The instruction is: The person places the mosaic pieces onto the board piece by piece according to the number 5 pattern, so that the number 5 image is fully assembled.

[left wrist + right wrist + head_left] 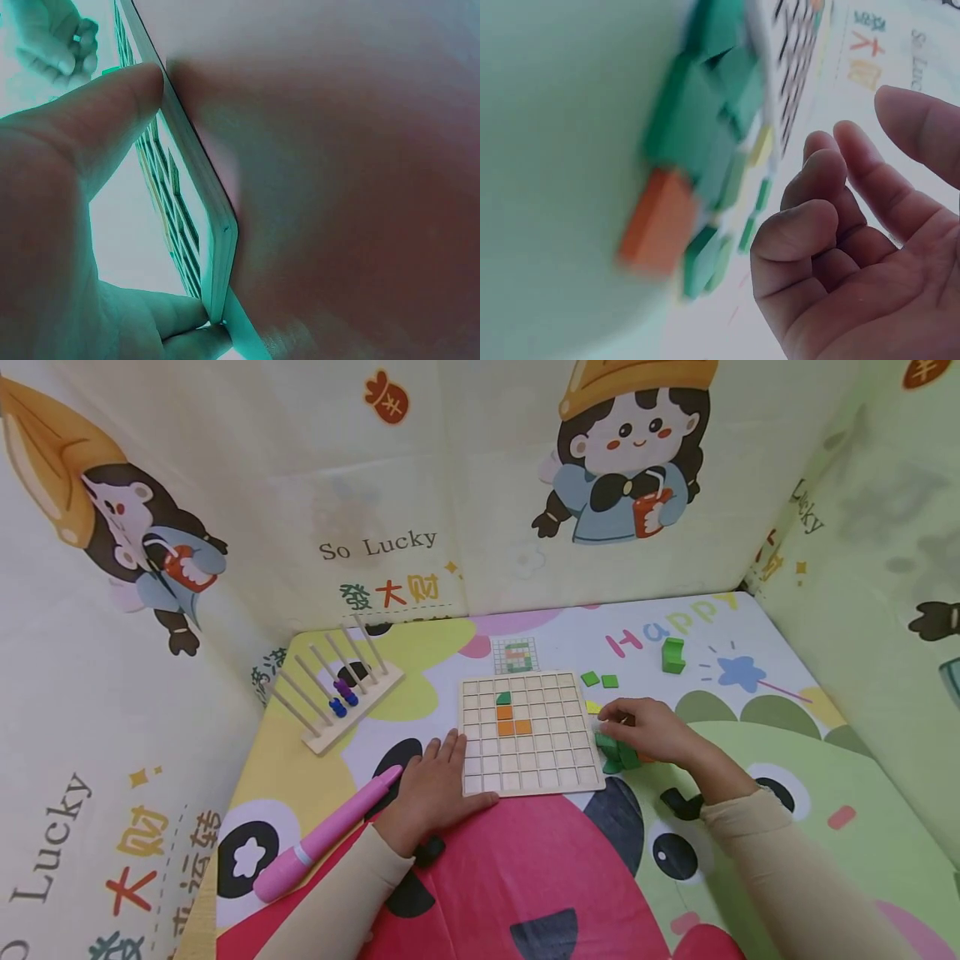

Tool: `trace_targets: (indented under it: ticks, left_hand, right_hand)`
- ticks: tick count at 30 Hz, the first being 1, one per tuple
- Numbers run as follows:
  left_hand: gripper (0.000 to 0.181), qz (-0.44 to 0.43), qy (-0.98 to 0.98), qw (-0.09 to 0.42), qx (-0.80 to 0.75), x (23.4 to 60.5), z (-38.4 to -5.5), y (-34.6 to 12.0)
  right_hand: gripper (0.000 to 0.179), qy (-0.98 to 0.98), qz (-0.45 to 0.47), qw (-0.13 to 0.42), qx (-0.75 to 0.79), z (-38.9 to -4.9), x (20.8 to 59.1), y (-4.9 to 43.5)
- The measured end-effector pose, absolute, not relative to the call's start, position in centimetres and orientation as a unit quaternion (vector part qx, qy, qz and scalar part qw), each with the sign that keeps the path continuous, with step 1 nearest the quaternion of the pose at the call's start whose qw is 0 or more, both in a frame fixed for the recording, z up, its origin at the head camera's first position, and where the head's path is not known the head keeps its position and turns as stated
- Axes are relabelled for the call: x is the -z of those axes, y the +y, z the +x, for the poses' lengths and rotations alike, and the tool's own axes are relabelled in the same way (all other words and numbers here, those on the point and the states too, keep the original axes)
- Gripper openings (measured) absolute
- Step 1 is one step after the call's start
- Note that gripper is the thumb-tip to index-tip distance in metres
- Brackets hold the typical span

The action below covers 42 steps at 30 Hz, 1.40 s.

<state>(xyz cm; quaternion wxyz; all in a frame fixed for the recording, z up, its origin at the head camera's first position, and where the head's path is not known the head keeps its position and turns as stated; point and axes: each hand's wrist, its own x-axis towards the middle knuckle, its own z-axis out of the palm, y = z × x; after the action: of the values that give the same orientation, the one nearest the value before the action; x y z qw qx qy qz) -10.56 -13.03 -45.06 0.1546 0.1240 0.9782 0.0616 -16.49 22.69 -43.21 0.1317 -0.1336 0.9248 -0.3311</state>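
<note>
A wooden grid board lies flat on the patterned cloth. On its squares sit a green rounded piece and several orange squares. My left hand rests at the board's near left corner, thumb along the front edge and fingers by the left side. My right hand hovers just past the board's right edge, above a pile of green blocks. In the right wrist view its fingers are loosely bent, the thumb stands apart, and nothing is between them. An orange block lies with the green ones.
A small printed pattern card lies behind the board. Two green squares and a larger green block lie at the back right. To the left are a wooden peg rack with dark beads and a pink pen-shaped stick.
</note>
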Motion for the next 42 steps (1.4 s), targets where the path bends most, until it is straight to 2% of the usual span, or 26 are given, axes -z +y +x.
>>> trace_targets:
  ticks: [8,15,29,42]
  left_hand:
    - [0.114,0.123,0.979,0.152,-0.062,45.0,-10.5,-13.1]
    - [0.114,0.121,0.979,0.151,-0.061,45.0,-10.4,-13.2]
    - [0.115,0.124,0.979,0.15,-0.066,45.1,-10.3,-13.0]
    - [0.115,0.125,0.978,0.151,-0.068,45.0,-10.4,-13.0]
  right_hand:
    - [0.027,0.928,-0.122,0.143,0.321,-14.7,43.4,26.0]
    - [0.024,0.936,-0.144,0.124,0.297,-13.8,43.9,27.2]
    - [0.017,0.946,-0.155,0.099,0.267,-13.3,44.8,27.2]
    - [0.013,0.943,-0.145,0.115,0.275,-13.5,45.0,27.6]
